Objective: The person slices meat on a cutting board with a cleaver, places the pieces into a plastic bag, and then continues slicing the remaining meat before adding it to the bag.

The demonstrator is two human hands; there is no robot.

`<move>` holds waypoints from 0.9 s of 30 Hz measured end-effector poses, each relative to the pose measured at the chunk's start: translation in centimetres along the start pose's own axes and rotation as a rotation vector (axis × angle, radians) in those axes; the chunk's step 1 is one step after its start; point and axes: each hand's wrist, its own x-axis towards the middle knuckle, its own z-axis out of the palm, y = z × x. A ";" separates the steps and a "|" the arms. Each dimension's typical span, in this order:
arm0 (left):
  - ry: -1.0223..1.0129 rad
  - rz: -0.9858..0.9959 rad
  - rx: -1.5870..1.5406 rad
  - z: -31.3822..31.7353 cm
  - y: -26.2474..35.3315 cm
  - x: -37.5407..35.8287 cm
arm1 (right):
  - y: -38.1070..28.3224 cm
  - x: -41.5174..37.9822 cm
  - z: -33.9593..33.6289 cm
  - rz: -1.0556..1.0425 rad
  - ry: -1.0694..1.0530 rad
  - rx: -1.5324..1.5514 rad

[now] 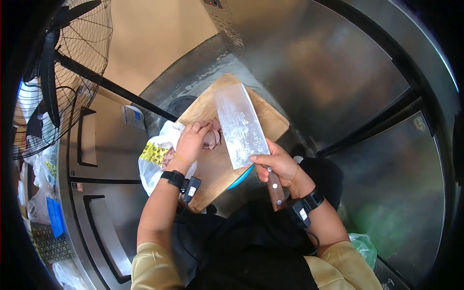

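My right hand (281,165) grips the wooden handle of a broad cleaver (240,126), with the thumb near the base of the blade. The blade lies flat-side up over the wooden cutting board (268,115), and its face is wet and smeared. On the board, my left hand (191,141) has its fingers curled over pale pink meat (212,138), holding it beside the blade. Under my left wrist sits a white plastic bag (158,178) with yellow and black print, and more pinkish meat shows in it.
A black-caged fan (82,34) stands at the upper left. Stainless steel doors (333,63) rise on the right, with steel cabinets (104,145) on the left. Something blue (239,178) shows under the board. A green plastic bag (363,245) lies at the lower right.
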 end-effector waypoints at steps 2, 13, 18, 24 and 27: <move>0.015 0.014 0.010 -0.4 0.0 0.1 | -0.1 -0.1 -0.3 0.001 0.002 -0.008; -0.043 -0.088 0.035 -2.0 0.4 -0.6 | -0.1 -0.1 -0.4 0.013 0.034 -0.048; 0.051 -0.120 -0.156 -2.7 0.8 -1.6 | 0.2 0.2 -0.5 0.023 0.046 -0.083; 0.112 -0.255 -0.110 -1.7 1.1 -1.4 | 0.6 0.5 -0.2 0.032 0.072 -0.082; 0.148 -0.291 -0.062 -1.2 1.3 -0.8 | 0.7 0.7 -0.1 0.027 0.070 -0.081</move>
